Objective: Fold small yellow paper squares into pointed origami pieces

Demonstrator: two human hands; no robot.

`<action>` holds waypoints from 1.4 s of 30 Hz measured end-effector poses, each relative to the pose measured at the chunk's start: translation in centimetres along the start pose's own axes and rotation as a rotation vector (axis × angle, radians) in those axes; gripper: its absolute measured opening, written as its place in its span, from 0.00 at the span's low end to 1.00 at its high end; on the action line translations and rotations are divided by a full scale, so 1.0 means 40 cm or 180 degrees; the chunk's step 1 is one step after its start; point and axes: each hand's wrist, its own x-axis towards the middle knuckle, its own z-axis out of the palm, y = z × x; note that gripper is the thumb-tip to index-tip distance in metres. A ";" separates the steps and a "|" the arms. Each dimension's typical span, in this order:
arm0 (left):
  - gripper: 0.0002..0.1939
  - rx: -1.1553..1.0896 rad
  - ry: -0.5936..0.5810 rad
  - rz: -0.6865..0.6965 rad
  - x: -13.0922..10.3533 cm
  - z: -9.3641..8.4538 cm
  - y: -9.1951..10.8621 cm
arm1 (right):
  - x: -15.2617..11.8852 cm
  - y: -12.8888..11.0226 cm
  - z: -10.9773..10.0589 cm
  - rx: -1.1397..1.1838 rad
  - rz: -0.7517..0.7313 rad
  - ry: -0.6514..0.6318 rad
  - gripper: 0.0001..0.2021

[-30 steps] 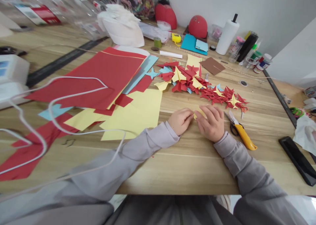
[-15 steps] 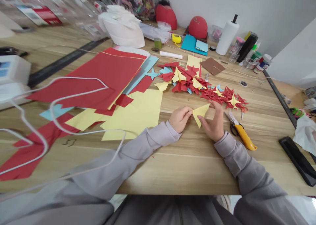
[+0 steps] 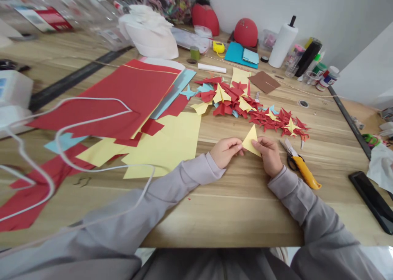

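A small folded triangle of yellow paper is held up above the wooden table, one point upward. My left hand pinches its left corner between thumb and fingers. On the other side, my right hand grips its right part, the thumb lying on the front face. Just beyond the hands lies a heap of folded red paper stars, with some yellow and blue ones among them. To the right of my right hand are a yellow utility knife and scissors, partly under the knife.
Red paper sheets and yellow paper lie at the left, with a white cable across them. A black phone rests at the right edge. Brown paper, a tape measure and bottles are farther back.
The yellow paper has been turned so that a point now faces up rather than down. My right hand has shifted its hold, its fingers now curled behind the paper.
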 end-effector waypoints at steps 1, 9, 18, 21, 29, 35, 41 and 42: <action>0.11 -0.0098 -0.0022 -0.0035 0.001 -0.002 -0.001 | 0.002 0.001 -0.002 0.0047 0.0002 0.0033 0.13; 0.13 -0.0828 0.0206 -0.0359 0.016 0.004 -0.007 | 0.011 0.009 -0.012 0.0171 -0.0007 0.0005 0.12; 0.12 -0.0299 0.0205 -0.0483 0.035 0.019 -0.017 | 0.027 0.018 0.002 -0.0071 -0.0071 -0.0358 0.13; 0.13 -0.0436 0.0158 -0.0545 0.046 0.018 -0.006 | 0.035 0.015 0.002 0.0095 0.0032 -0.0379 0.14; 0.20 -0.1106 -0.0057 -0.0438 0.061 0.052 -0.008 | 0.058 0.021 -0.016 0.0818 0.0428 -0.0601 0.18; 0.21 -0.1185 0.0119 -0.0417 0.070 0.066 -0.031 | 0.053 0.027 -0.027 0.0759 0.0272 -0.0454 0.12; 0.21 -0.1192 0.0001 -0.0467 0.068 0.064 -0.031 | 0.057 0.035 -0.037 0.0648 0.0557 -0.0337 0.18; 0.21 -0.1206 0.0025 -0.0477 0.067 0.062 -0.030 | 0.059 0.036 -0.038 0.0679 0.0572 -0.0300 0.19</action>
